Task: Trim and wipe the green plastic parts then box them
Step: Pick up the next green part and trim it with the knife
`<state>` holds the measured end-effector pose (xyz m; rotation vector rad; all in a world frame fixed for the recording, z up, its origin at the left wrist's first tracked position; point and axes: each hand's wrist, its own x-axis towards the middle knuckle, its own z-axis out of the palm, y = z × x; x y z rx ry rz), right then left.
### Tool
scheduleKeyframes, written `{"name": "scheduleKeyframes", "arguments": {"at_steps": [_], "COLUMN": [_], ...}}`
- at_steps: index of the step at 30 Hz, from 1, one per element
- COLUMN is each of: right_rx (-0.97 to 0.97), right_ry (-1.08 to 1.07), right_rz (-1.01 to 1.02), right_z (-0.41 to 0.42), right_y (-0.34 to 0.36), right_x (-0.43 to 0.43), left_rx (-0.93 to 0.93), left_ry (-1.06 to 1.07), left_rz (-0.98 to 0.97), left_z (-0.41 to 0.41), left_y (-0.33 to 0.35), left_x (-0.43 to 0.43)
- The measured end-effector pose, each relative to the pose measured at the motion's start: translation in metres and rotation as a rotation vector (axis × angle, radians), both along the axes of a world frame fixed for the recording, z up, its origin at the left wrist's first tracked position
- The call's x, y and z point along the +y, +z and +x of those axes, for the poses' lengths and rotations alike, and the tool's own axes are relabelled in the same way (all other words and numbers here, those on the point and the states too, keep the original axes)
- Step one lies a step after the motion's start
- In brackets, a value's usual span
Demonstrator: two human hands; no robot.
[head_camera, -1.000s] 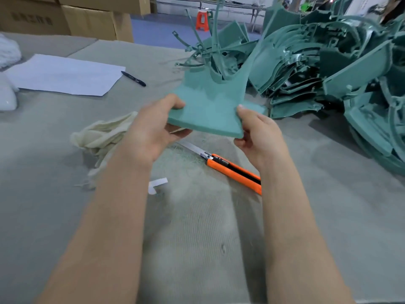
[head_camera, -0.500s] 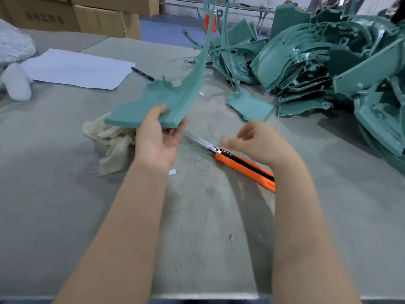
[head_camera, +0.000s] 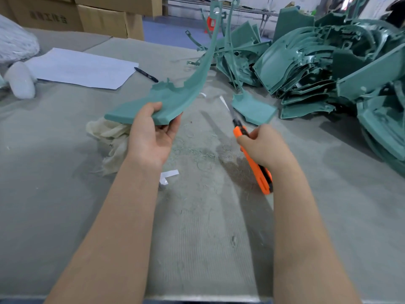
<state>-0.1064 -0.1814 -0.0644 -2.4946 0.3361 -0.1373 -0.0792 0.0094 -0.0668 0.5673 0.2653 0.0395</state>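
My left hand (head_camera: pixel 152 137) grips the broad end of a long curved green plastic part (head_camera: pixel 175 95), held above the table with its thin arm rising toward the far side. My right hand (head_camera: pixel 264 147) holds an orange utility knife (head_camera: pixel 255 163) lifted off the table, blade extended and pointing away from me, to the right of the part. A cream wiping cloth (head_camera: pixel 109 137) lies crumpled on the table under and left of my left hand. A second green part (head_camera: pixel 252 108) lies flat just beyond the knife tip.
A big heap of green plastic parts (head_camera: pixel 328 69) fills the right and far right. A white sheet of paper (head_camera: pixel 81 69) and a black pen (head_camera: pixel 146 74) lie far left, cardboard boxes (head_camera: pixel 87 14) behind. Thin shavings and a white scrap (head_camera: pixel 167 175) litter the grey table (head_camera: pixel 65 205).
My right hand let go of the green part, reached down and picked the knife up off the table. My left hand swung the part to the left and holds it alone.
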Motion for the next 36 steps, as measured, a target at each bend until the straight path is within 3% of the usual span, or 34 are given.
{"name": "scheduleKeyframes", "arguments": {"at_steps": [2,4,7,9,13,18,22,28,36], "right_rx": [-0.149,-0.216,-0.015,0.010,-0.385,-0.556,-0.670,-0.720,-0.747], "right_ry": [-0.039,-0.018,0.100,0.113,-0.040,-0.165,-0.272,-0.315,-0.282], "right_rz": [0.141,0.122,-0.107,-0.114,0.172,0.371,0.377,0.356,0.373], "right_z": [0.001,0.002,0.002,0.003,0.004,0.004,0.003,0.006,0.004], "right_y": [0.000,0.000,-0.003,-0.005,-0.001,-0.001,0.001,-0.001,-0.002], "right_x": [-0.001,-0.003,-0.003,-0.001,-0.001,0.001,-0.002,-0.010,-0.005], "left_rx": [-0.012,-0.024,-0.038,-0.040,-0.015,0.060,0.092,0.107,0.116], "left_ry": [-0.018,-0.021,-0.019,-0.020,-0.026,-0.153,-0.262,-0.298,-0.360], "left_rz": [0.006,-0.001,-0.013,-0.011,0.027,0.140,0.227,0.368,0.362], "left_z": [0.000,0.000,-0.002,-0.002,-0.003,-0.006,-0.012,-0.013,-0.015], "left_y": [0.001,0.002,0.003,0.004,0.005,0.008,0.010,0.010,0.008], "left_x": [-0.001,-0.001,-0.001,-0.002,-0.001,0.009,0.019,0.028,0.030]}}
